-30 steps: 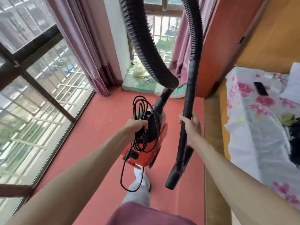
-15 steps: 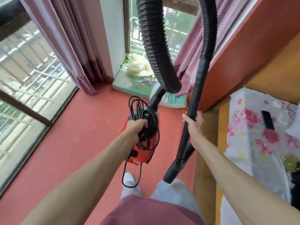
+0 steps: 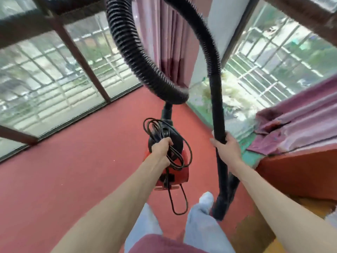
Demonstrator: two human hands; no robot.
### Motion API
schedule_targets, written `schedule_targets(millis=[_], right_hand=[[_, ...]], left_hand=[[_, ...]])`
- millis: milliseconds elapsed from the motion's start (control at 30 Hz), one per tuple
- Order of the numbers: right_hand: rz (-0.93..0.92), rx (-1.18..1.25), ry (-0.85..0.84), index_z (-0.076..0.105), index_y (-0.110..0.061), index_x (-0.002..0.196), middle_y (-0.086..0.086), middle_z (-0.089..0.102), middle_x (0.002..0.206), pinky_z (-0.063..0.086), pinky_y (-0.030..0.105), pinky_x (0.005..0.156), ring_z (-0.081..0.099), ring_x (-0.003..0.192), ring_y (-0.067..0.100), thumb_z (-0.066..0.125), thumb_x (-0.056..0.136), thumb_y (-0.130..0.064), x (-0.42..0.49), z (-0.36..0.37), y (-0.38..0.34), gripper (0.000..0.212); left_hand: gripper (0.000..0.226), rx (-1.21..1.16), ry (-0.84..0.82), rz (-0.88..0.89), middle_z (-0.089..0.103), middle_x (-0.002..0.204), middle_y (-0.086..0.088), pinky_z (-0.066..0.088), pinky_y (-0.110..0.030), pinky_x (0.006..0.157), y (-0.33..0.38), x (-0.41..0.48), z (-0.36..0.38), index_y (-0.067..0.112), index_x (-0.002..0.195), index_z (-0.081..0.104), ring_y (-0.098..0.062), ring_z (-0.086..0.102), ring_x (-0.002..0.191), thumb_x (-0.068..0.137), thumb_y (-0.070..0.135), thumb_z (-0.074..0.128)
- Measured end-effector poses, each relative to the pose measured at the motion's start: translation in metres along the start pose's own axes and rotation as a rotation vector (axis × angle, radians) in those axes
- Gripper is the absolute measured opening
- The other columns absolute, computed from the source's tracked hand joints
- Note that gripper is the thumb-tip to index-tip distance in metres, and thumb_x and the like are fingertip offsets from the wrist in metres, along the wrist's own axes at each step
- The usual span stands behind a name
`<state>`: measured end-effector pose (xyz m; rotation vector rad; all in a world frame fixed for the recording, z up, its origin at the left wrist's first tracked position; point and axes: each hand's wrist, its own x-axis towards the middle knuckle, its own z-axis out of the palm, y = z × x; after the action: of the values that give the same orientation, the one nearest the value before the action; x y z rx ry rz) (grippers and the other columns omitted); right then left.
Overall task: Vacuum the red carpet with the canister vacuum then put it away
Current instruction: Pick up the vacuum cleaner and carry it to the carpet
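Observation:
A red and black canister vacuum hangs above the red carpet in front of me. My left hand grips its top handle together with the coiled black power cord, and a loop of cord dangles below the body. My right hand holds the black rigid wand, whose nozzle end points down near my feet. The ribbed black hose arcs high overhead from the canister to the wand.
Large barred windows run along the left and far right. A pink curtain hangs in the corner ahead and another drapes at the right over a red ledge. A green sill lies by my right hand.
The view has swung left toward the window corner, and the bed has left the frame. Both hands keep their holds on the vacuum and wand, carried along with me.

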<state>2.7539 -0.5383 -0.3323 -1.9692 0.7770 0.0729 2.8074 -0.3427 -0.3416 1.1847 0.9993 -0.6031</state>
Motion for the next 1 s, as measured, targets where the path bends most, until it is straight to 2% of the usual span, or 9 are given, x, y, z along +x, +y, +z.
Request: schedule_targets(millis=[133, 267, 367, 467, 600, 667, 767, 900, 1000], right_hand=[[-0.085, -0.152, -0.181, 0.06, -0.014, 0.113, 0.009, 0.066, 0.1, 0.041, 0.032, 0.07, 0.06, 0.087, 0.024, 0.071, 0.086, -0.019, 0.03, -0.015, 0.007, 0.029], [-0.128, -0.277, -0.282, 0.058, -0.016, 0.114, 0.004, 0.063, 0.093, 0.039, 0.032, 0.069, 0.06, 0.089, 0.027, 0.068, 0.087, -0.021, 0.052, -0.006, 0.009, 0.029], [-0.167, -0.374, -0.352, 0.056, -0.018, 0.113, -0.002, 0.059, 0.085, 0.036, 0.032, 0.068, 0.058, 0.088, 0.027, 0.067, 0.089, -0.023, 0.061, 0.01, 0.011, 0.028], [-0.179, -0.378, -0.4, 0.055, -0.018, 0.118, 0.002, 0.062, 0.093, 0.041, 0.033, 0.072, 0.061, 0.093, 0.03, 0.068, 0.087, -0.022, 0.068, 0.033, 0.016, 0.034], [-0.185, -0.465, -0.46, 0.047, -0.016, 0.121, 0.009, 0.064, 0.109, 0.046, 0.038, 0.083, 0.06, 0.102, 0.033, 0.065, 0.09, -0.028, 0.087, 0.069, 0.029, 0.038], [-0.225, -0.49, -0.497, 0.046, -0.016, 0.118, 0.01, 0.064, 0.109, 0.046, 0.039, 0.082, 0.06, 0.101, 0.033, 0.064, 0.091, -0.027, 0.101, 0.088, 0.045, 0.034], [-0.279, -0.536, -0.55, 0.048, -0.017, 0.112, 0.008, 0.064, 0.102, 0.046, 0.04, 0.079, 0.06, 0.096, 0.033, 0.063, 0.092, -0.026, 0.127, 0.115, 0.08, 0.027], [-0.308, -0.639, -0.621, 0.053, -0.011, 0.112, 0.012, 0.057, 0.101, 0.034, 0.034, 0.07, 0.053, 0.087, 0.032, 0.064, 0.092, -0.023, 0.172, 0.151, 0.144, 0.026], [-0.309, -0.713, -0.655, 0.054, -0.008, 0.114, 0.013, 0.051, 0.097, 0.032, 0.034, 0.068, 0.048, 0.079, 0.031, 0.065, 0.092, -0.021, 0.205, 0.171, 0.192, 0.027]], left_hand=[[0.02, -0.144, 0.098, -0.036, 0.05, 0.064, -0.01, 0.04, -0.018, 0.033, -0.029, 0.001, 0.011, 0.005, 0.097, 0.055, -0.019, 0.05, 0.037, 0.079, -0.004, 0.053], [0.01, -0.266, 0.156, -0.125, 0.051, 0.067, -0.01, 0.044, -0.021, 0.036, -0.052, 0.018, 0.011, 0.007, 0.085, 0.056, -0.023, 0.047, 0.052, 0.079, 0.0, 0.053], [0.008, -0.354, 0.173, -0.203, 0.052, 0.069, -0.009, 0.046, -0.025, 0.047, -0.071, 0.033, 0.015, 0.008, 0.082, 0.055, -0.023, 0.05, 0.055, 0.077, 0.003, 0.054], [0.016, -0.433, 0.168, -0.256, 0.056, 0.071, -0.011, 0.049, -0.03, 0.061, -0.089, 0.049, 0.02, 0.006, 0.087, 0.058, -0.025, 0.054, 0.059, 0.071, 0.004, 0.057], [0.008, -0.523, 0.177, -0.255, 0.059, 0.058, -0.011, 0.047, -0.03, 0.059, -0.103, 0.077, 0.035, 0.003, 0.084, 0.059, -0.025, 0.055, 0.058, 0.078, -0.001, 0.055], [0.008, -0.577, 0.204, -0.248, 0.06, 0.055, -0.008, 0.046, -0.028, 0.058, -0.112, 0.097, 0.043, 0.002, 0.083, 0.059, -0.023, 0.055, 0.057, 0.079, -0.003, 0.054], [0.012, -0.645, 0.246, -0.255, 0.061, 0.066, -0.009, 0.045, -0.025, 0.057, -0.131, 0.133, 0.052, 0.002, 0.089, 0.061, -0.021, 0.056, 0.057, 0.081, -0.004, 0.054], [0.01, -0.726, 0.254, -0.29, 0.061, 0.059, -0.006, 0.045, -0.023, 0.057, -0.166, 0.199, 0.06, 0.004, 0.084, 0.062, -0.02, 0.057, 0.055, 0.078, -0.002, 0.056], [0.011, -0.754, 0.273, -0.312, 0.062, 0.064, -0.008, 0.045, -0.023, 0.057, -0.193, 0.256, 0.065, 0.004, 0.084, 0.063, -0.021, 0.056, 0.056, 0.076, 0.001, 0.057]])
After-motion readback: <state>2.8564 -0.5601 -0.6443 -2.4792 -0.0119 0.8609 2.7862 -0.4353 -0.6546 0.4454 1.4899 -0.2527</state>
